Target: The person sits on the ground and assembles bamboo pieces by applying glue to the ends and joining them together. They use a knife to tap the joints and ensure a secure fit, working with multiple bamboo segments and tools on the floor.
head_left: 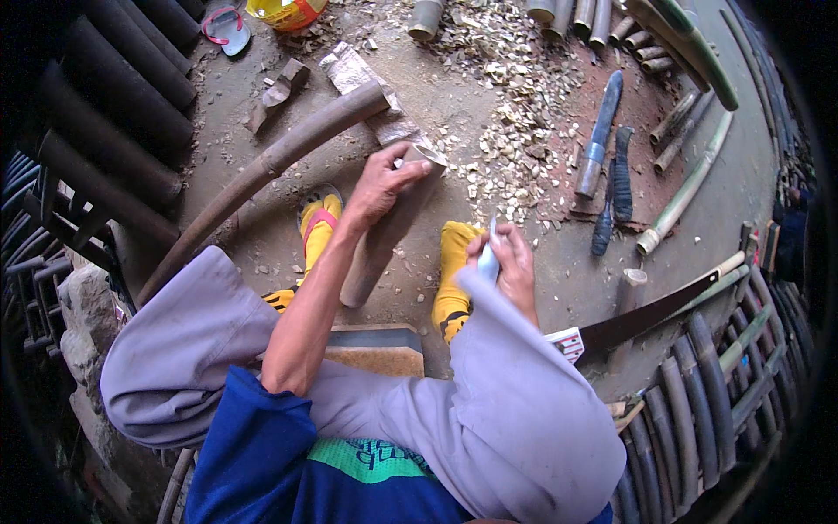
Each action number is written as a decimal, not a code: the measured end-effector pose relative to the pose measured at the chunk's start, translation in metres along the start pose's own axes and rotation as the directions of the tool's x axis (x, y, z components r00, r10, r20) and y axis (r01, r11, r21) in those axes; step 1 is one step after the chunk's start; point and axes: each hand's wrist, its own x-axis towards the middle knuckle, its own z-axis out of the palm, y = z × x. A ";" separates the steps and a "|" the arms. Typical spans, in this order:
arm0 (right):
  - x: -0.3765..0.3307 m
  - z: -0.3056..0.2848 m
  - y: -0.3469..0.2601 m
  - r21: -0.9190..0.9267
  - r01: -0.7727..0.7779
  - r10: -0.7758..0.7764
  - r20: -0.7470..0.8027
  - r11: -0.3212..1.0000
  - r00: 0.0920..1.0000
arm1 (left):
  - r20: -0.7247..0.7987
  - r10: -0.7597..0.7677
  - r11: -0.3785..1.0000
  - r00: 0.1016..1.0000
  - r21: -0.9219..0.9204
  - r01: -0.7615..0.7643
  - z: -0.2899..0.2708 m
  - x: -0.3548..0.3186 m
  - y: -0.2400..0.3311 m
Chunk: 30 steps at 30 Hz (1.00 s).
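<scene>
My left hand (384, 185) is closed round the upper end of a brown bamboo tube (381, 240), its open mouth facing up and away. The tube slants down towards my seat, between my feet in yellow socks. My right hand (513, 269) is closed beside my right knee, apart from the tube. A small knife (491, 244) with a pale, narrow blade is in its fingers; the handle is mostly hidden. Beyond the left hand, a long curved bamboo pole (271, 166) leans over a pale wooden block (353, 74).
Pale chips (515, 131) litter the ground ahead. Dark-handled tools (621, 175) and a long blue-grey tool (601, 131) lie to the right. A handsaw (650, 316) is near my right knee. Bamboo lengths (694, 393) stand at right; large dark tubes (113, 105) lie at left.
</scene>
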 end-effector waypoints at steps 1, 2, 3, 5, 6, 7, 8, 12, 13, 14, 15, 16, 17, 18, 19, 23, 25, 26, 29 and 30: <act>0.018 0.006 -0.001 -0.079 -0.012 0.011 -0.022 0.997 1.000 | -0.014 0.026 0.999 1.000 -0.027 -0.026 -0.010 0.005 0.005; 0.046 0.000 0.014 -0.201 0.049 -0.052 -0.008 0.978 0.999 | -0.042 0.020 0.999 0.999 -0.025 -0.021 -0.018 0.008 0.015; 0.069 0.008 0.027 -0.467 0.185 -0.225 -0.033 0.865 0.974 | -0.066 0.020 0.998 0.998 -0.064 -0.024 -0.026 0.014 0.012; 0.102 0.032 0.034 -0.847 0.387 -0.527 0.154 0.365 0.836 | -0.120 0.061 0.984 0.991 -0.161 -0.080 -0.032 0.020 0.020; 0.110 0.042 0.039 -0.900 0.416 -0.618 0.257 0.127 0.743 | -0.147 0.093 0.967 0.985 -0.224 -0.125 -0.028 0.020 0.028; 0.114 0.049 0.043 -0.909 0.380 -0.549 0.232 0.173 0.803 | -0.160 0.090 0.985 0.983 -0.134 -0.112 -0.033 0.026 0.028; 0.115 0.054 0.045 -0.916 0.339 -0.477 0.204 0.215 0.855 | -0.181 0.089 0.995 0.979 -0.034 -0.097 -0.034 0.030 0.030; 0.112 0.052 0.064 -0.936 0.256 -0.407 0.142 0.242 0.903 | -0.105 0.181 0.941 0.978 0.308 -0.141 -0.033 0.036 0.037; 0.108 0.052 0.062 -0.939 0.177 -0.372 0.058 0.295 0.926 | -0.087 0.218 0.910 0.972 0.377 -0.171 -0.032 0.035 0.038; 0.103 0.045 0.064 -0.941 0.196 -0.391 0.077 0.275 0.917 | -0.066 0.254 0.873 0.965 0.445 -0.199 -0.032 0.034 0.038; 0.101 0.036 0.062 -0.940 0.225 -0.422 0.100 0.257 0.901 | -0.020 0.380 0.778 0.925 0.548 -0.308 -0.033 0.034 0.034; 0.096 0.031 0.061 -0.939 0.240 -0.443 0.112 0.245 0.890 | 0.003 0.514 0.649 0.858 0.653 -0.391 -0.029 0.025 0.030; 0.095 0.027 0.058 -0.943 0.207 -0.396 0.092 0.259 0.914 | -0.059 0.610 0.582 0.790 0.710 -0.396 -0.033 0.020 0.029; 0.092 0.028 0.060 -0.943 0.201 -0.384 0.088 0.264 0.919 | -0.108 0.694 0.516 0.712 0.765 -0.386 -0.041 0.011 0.029; 0.092 0.025 0.060 -0.948 0.184 -0.384 0.074 0.259 0.920 | -0.121 0.718 0.444 0.686 0.838 -0.317 -0.049 0.007 0.034; 0.094 0.026 0.064 -0.927 0.246 -0.420 0.110 0.284 0.901 | -0.130 0.431 0.430 0.893 0.899 -0.077 -0.116 0.001 -0.001; 0.098 0.025 0.066 -0.908 0.282 -0.436 0.128 0.311 0.891 | -0.149 0.377 0.427 0.914 0.904 -0.028 -0.137 0.005 -0.002; 0.101 0.021 0.067 -0.896 0.296 -0.440 0.130 0.331 0.889 | -0.173 0.439 0.401 0.882 0.916 -0.021 -0.143 0.007 0.004; 0.098 0.018 0.069 -0.883 0.286 -0.419 0.115 0.373 0.901 | -0.275 0.516 0.315 0.811 0.942 0.119 -0.168 0.005 0.032; 0.099 0.020 0.066 -0.880 0.284 -0.422 0.108 0.382 0.900 | -0.323 0.553 0.289 0.768 0.939 0.187 -0.175 0.007 0.040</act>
